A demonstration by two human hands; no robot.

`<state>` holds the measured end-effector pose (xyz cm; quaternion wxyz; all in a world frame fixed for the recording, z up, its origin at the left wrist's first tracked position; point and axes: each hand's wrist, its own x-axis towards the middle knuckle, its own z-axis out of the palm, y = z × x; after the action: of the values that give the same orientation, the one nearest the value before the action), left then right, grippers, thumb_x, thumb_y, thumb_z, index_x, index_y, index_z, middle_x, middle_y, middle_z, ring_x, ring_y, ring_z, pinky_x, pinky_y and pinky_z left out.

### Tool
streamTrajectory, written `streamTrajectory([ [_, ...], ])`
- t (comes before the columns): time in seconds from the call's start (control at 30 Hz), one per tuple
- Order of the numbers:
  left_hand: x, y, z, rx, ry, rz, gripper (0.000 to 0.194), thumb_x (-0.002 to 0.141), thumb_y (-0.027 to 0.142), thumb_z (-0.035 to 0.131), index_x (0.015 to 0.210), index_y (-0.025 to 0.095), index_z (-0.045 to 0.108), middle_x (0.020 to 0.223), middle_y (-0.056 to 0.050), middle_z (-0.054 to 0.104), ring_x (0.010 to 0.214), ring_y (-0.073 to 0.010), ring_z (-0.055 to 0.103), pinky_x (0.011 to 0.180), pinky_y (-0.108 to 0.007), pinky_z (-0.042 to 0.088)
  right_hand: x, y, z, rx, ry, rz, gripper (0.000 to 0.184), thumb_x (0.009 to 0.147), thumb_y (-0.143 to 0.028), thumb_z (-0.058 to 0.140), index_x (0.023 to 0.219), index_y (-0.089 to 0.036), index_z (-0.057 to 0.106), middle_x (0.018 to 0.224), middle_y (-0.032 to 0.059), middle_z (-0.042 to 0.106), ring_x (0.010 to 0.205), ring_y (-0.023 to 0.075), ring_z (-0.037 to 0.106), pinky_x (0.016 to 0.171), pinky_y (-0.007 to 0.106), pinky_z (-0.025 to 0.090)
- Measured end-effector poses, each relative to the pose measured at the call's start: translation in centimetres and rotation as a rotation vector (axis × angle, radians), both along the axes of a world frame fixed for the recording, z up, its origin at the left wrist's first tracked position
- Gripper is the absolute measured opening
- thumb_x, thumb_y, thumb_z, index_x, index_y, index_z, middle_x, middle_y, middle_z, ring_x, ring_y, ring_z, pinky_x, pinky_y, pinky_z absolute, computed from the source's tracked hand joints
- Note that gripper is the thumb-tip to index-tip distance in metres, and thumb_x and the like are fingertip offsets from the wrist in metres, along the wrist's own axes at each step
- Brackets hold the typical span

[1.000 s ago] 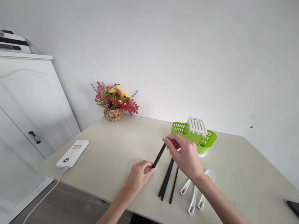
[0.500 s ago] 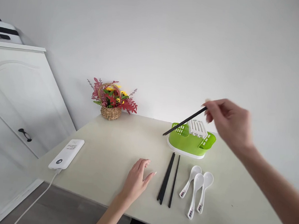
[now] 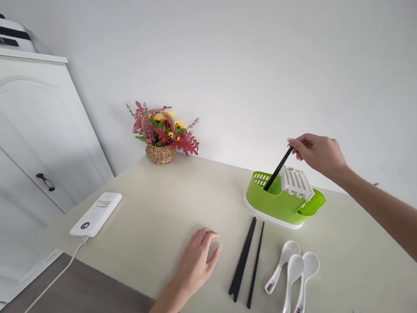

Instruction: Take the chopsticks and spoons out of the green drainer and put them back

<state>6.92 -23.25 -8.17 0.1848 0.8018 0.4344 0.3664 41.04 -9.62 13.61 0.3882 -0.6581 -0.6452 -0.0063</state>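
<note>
Pinched by its upper end, a black chopstick (image 3: 279, 168) slants down from my right hand (image 3: 320, 152) into the left compartment of a green utensil holder (image 3: 273, 201). The holder has a white slatted rack on top and a white base; the chopstick's lower tip is hidden behind its wall. My left hand (image 3: 196, 260) rests on the table with fingers loosely curved and apart, holding nothing. To its right lie several black chopsticks (image 3: 243, 259) in a bundle and a single chopstick (image 3: 256, 265) beside them. Three white spoons (image 3: 294, 269) lie farther right, partly overlapping.
A wicker basket of artificial flowers (image 3: 160, 153) stands at the back of the table against the wall. At the left edge lies a white power bank (image 3: 96, 214) with a cable (image 3: 55, 279) hanging off. A white cabinet (image 3: 21, 125) stands left of the table.
My right hand has brought the chopstick from the air in front of the holder to a steeper slant, its lower end now inside the left compartment. The view has shifted slightly.
</note>
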Motion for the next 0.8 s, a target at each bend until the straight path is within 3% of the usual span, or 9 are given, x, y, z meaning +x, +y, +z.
streamTrajectory([
  [0.13, 0.1, 0.0, 0.1, -0.024, 0.012, -0.009, 0.011, 0.100, 0.018, 0.052, 0.104, 0.025, 0.059, 0.104, -0.006, 0.066, 0.100, -0.0240, 0.065, 0.090, -0.041, 0.056, 0.9, 2.6, -1.4, -0.072, 0.024, -0.014, 0.028, 0.096, -0.040, 0.066, 0.078, -0.020, 0.073, 0.062, -0.0013, 0.070, 0.061, 0.0172, 0.064, 0.071, 0.032, 0.047],
  [0.37, 0.2, 0.2, 0.4, -0.063, 0.028, -0.017, 0.011, 0.102, 0.017, 0.048, 0.099, 0.025, 0.056, 0.101, -0.006, 0.065, 0.097, -0.0236, 0.064, 0.086, -0.041, 0.055, 2.8, 5.9, -3.6, -0.203, -0.034, 0.020, 0.046, 0.093, -0.061, 0.058, 0.081, -0.020, 0.075, 0.063, -0.0003, 0.070, 0.061, 0.0159, 0.065, 0.069, 0.030, 0.049],
  [0.57, 0.4, 0.4, 0.6, -0.085, 0.038, -0.019, 0.012, 0.102, 0.016, 0.049, 0.099, 0.025, 0.056, 0.101, -0.004, 0.065, 0.097, -0.0221, 0.064, 0.088, -0.040, 0.055, 3.7, 7.1, -4.5, -0.262, -0.026, 0.008, 0.053, 0.092, -0.070, 0.055, 0.085, -0.020, 0.072, 0.068, 0.0044, 0.072, 0.063, 0.0212, 0.067, 0.069, 0.036, 0.052],
  [0.7, 0.4, 0.4, 0.5, -0.078, 0.031, -0.012, 0.012, 0.102, 0.016, 0.049, 0.098, 0.025, 0.057, 0.100, -0.004, 0.065, 0.097, -0.0218, 0.064, 0.088, -0.039, 0.055, 3.5, 7.2, -5.2, -0.333, -0.107, -0.067, 0.056, 0.090, -0.070, 0.055, 0.104, -0.019, 0.070, 0.091, 0.0099, 0.077, 0.081, 0.0275, 0.071, 0.070, 0.040, 0.054],
  [0.8, 0.4, 0.4, 0.5, -0.076, 0.023, -0.012, 0.012, 0.102, 0.016, 0.049, 0.097, 0.025, 0.057, 0.099, -0.004, 0.065, 0.096, -0.0216, 0.064, 0.089, -0.039, 0.054, 3.4, 6.9, -6.4, -0.349, -0.194, -0.092, 0.072, 0.081, -0.076, 0.060, 0.119, -0.016, 0.066, 0.116, 0.0170, 0.074, 0.101, 0.0345, 0.069, 0.078, 0.046, 0.057],
])
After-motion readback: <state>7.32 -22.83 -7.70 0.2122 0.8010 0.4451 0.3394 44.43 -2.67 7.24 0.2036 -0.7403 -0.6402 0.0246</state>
